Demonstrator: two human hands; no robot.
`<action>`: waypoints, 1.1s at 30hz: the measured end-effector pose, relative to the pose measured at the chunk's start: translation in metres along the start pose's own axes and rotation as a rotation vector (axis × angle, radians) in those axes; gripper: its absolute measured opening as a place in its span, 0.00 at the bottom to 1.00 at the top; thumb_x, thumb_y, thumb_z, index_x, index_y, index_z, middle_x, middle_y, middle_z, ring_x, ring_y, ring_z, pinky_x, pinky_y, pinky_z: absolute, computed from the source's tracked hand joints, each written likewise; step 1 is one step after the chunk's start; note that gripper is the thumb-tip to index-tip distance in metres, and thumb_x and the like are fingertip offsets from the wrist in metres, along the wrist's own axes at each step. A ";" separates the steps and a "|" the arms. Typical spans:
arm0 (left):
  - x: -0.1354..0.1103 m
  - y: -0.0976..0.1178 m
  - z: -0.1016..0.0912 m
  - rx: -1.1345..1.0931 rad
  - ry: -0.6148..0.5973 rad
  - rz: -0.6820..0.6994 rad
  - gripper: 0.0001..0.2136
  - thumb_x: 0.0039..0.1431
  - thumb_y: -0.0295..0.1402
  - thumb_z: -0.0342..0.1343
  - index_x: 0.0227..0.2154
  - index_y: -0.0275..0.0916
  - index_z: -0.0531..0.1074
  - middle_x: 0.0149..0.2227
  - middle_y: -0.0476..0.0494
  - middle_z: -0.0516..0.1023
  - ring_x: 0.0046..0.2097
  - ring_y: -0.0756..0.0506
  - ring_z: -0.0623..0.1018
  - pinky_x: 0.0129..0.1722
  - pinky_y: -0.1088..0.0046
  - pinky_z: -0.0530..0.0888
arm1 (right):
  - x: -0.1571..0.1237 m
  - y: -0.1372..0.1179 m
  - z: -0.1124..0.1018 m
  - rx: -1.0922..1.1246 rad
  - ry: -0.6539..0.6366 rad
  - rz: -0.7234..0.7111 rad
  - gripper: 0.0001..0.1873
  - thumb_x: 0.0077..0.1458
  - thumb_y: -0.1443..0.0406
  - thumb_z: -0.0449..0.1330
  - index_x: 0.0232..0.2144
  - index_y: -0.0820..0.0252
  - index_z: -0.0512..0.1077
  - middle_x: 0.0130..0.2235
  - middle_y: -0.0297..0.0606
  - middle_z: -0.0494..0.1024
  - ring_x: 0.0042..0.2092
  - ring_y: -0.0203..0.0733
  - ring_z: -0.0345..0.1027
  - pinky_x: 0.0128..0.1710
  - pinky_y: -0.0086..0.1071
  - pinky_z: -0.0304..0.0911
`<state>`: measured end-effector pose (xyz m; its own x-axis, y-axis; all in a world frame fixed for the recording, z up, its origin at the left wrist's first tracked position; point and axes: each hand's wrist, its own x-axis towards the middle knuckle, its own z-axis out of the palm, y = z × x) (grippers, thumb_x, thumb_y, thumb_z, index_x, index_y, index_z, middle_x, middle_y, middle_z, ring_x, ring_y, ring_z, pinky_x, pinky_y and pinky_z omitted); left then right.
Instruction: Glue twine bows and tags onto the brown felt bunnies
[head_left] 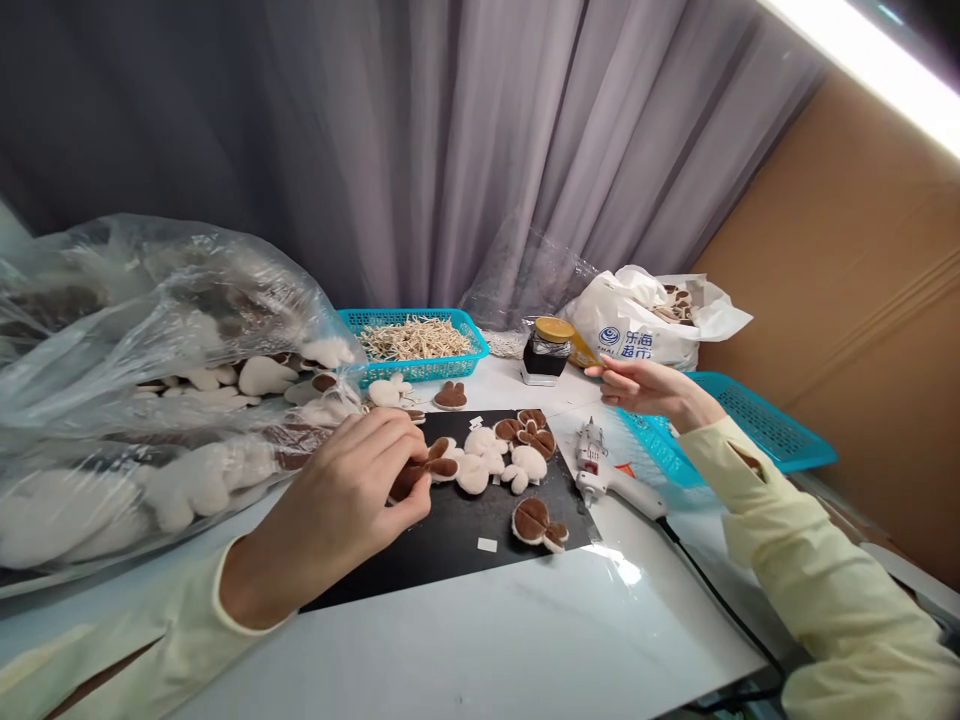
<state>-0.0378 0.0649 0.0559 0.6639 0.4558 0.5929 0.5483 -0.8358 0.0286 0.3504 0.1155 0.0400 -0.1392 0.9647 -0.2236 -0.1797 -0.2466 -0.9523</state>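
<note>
My left hand (352, 500) is closed on a brown plush bunny head (441, 466) with pale edges, over the left part of a black mat (450, 545). Its ears stick out to the right of my fingers. More bunny heads lie on the mat: white ones (526, 466) in the middle, brown ones (531, 430) at the back, and a single brown one (534, 522) near the front right. My right hand (652, 388) is raised beyond a glue gun (592, 465), thumb and forefinger pinched together. Whatever they hold, if anything, is too small to name.
A large clear plastic bag (150, 330) of plush pieces fills the left. Behind the mat stand a blue basket (480, 345) of thin beige strips and a dark jar (547, 350). At right are a white bag (637, 310), a blue basket (795, 430) and a cable (712, 590).
</note>
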 end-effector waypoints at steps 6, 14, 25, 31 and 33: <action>0.004 0.018 -0.014 -0.015 0.072 0.090 0.06 0.51 0.21 0.52 0.31 0.37 0.67 0.31 0.46 0.71 0.39 0.45 0.71 0.42 0.65 0.67 | -0.072 0.031 0.019 -0.125 -0.122 -0.036 0.18 0.62 0.59 0.47 0.30 0.62 0.72 0.12 0.23 0.47 0.17 0.31 0.39 0.22 0.28 0.51; 0.032 0.034 0.009 -0.097 0.041 0.110 0.06 0.53 0.21 0.50 0.33 0.37 0.67 0.33 0.47 0.73 0.37 0.48 0.73 0.39 0.71 0.68 | -0.113 0.063 0.045 -0.483 -0.111 -0.106 0.26 0.60 0.51 0.43 0.26 0.63 0.70 0.11 0.22 0.46 0.16 0.30 0.36 0.19 0.30 0.42; 0.129 0.063 0.105 -0.217 -0.209 0.299 0.04 0.54 0.22 0.47 0.28 0.34 0.65 0.32 0.44 0.69 0.33 0.47 0.73 0.34 0.71 0.71 | -0.117 0.083 0.063 -1.192 0.130 -0.617 0.13 0.57 0.72 0.44 0.22 0.58 0.59 0.22 0.35 0.68 0.26 0.38 0.52 0.28 0.33 0.51; 0.136 0.068 0.129 -0.277 -0.291 0.378 0.05 0.56 0.23 0.47 0.30 0.33 0.67 0.34 0.43 0.69 0.32 0.47 0.74 0.33 0.72 0.72 | -0.114 0.069 0.060 -1.377 0.111 -0.787 0.14 0.51 0.78 0.44 0.24 0.59 0.62 0.21 0.35 0.65 0.25 0.37 0.52 0.28 0.32 0.50; 0.135 0.067 0.129 -0.294 -0.318 0.401 0.06 0.56 0.23 0.47 0.31 0.32 0.68 0.35 0.41 0.69 0.32 0.46 0.74 0.33 0.69 0.72 | -0.113 0.059 0.057 -1.406 0.141 -0.821 0.14 0.48 0.79 0.43 0.25 0.59 0.63 0.21 0.34 0.63 0.25 0.37 0.52 0.28 0.32 0.47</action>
<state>0.1542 0.1097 0.0343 0.9352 0.1176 0.3341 0.0886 -0.9909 0.1009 0.3004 -0.0130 0.0211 -0.3604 0.8066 0.4685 0.8323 0.5048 -0.2289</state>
